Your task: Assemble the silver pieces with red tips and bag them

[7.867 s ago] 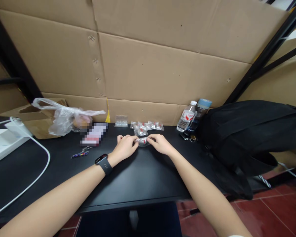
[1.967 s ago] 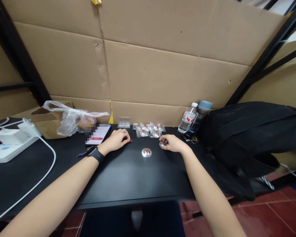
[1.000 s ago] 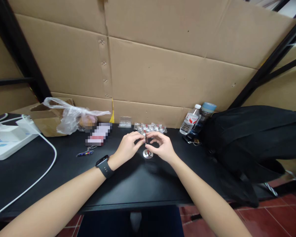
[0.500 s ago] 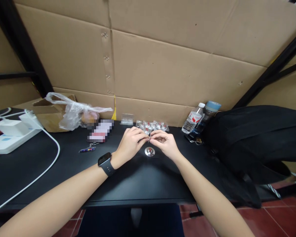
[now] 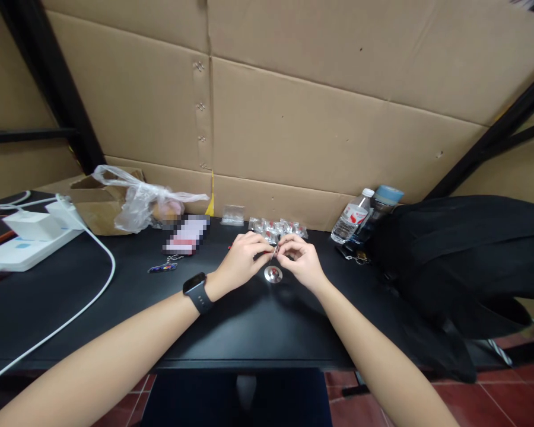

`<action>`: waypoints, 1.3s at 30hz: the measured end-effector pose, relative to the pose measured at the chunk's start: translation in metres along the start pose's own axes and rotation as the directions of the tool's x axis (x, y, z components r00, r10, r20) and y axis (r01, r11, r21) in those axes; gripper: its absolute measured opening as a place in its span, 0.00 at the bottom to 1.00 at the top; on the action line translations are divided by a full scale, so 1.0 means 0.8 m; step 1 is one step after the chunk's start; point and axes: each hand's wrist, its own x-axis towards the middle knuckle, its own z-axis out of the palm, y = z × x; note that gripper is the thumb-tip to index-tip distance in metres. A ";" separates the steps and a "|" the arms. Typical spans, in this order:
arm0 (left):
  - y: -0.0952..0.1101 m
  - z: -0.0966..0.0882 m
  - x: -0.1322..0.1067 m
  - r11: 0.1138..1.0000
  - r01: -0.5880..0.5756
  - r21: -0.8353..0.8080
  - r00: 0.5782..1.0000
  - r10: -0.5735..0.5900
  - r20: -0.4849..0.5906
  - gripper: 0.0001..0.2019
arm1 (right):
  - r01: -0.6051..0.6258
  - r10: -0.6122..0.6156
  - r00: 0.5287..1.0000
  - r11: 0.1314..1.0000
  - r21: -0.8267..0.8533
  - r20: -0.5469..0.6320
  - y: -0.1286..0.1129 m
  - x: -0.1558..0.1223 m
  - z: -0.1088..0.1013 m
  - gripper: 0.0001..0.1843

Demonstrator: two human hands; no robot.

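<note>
1. Fingers [image 5: 261,247] of the left hand [image 5: 241,259] are pinching down on a thin, round silver metal disc [image 5: 273,255], pretty much edge-on to the camera, so I'm only seeing a sliver of it.

2. The right hand [image 5: 303,261] is meeting it from the other side, thumb and fingertips curling in with just a small gap showing. Can't tell if they're really gripping or only steadying.

3. That disc is sitting between the two sets of fingertips. A second silver metal disc, domed with a red centre [image 5: 273,274], is lying on the matte black tabletop [image 5: 249,332] just under them in view. Can't tell if the two are touching.

4. What could go wrong, imo: the held one is offering only a thin, smooth rim, so a loose pinch could let it slip or twist. If it's dropping, it's probably clinking onto the domed one and knocking it sideways.

5. Room: behind the fingertips, the clear plastic packets of silver discs [image 5: 278,228] are crowding close, with the brown cardboard wall [image 5: 293,118] standing right behind those. A backward swing is risking a bump.

6. The tabletop's front edge is running well apart from the discs, so the bigger working space is lying on the person's side. A disc rolling that way could still be going over.
</note>
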 end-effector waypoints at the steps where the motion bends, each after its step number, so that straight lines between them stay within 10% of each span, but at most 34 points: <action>1: 0.001 -0.002 0.001 0.998 0.021 -0.056 1.000 -0.020 0.008 0.11 | -0.003 0.003 1.000 1.000 -0.004 0.002 0.000 0.000 -0.001 0.06; 8: -0.005 -0.006 0.000 0.976 0.062 -0.208 0.993 -0.039 0.114 0.29 | -0.004 0.009 0.999 0.996 -0.085 0.052 -0.002 0.002 -0.009 0.04; 33: -0.016 -0.018 0.008 0.991 0.133 -0.023 0.946 -0.120 0.302 0.21 | -0.031 0.024 0.993 0.998 0.054 0.118 0.017 0.007 -0.022 0.06; 39: -0.034 -0.012 0.003 0.995 0.068 0.069 0.938 -0.087 0.336 0.25 | -0.019 0.038 0.990 0.990 -0.139 0.136 0.024 0.009 -0.024 0.04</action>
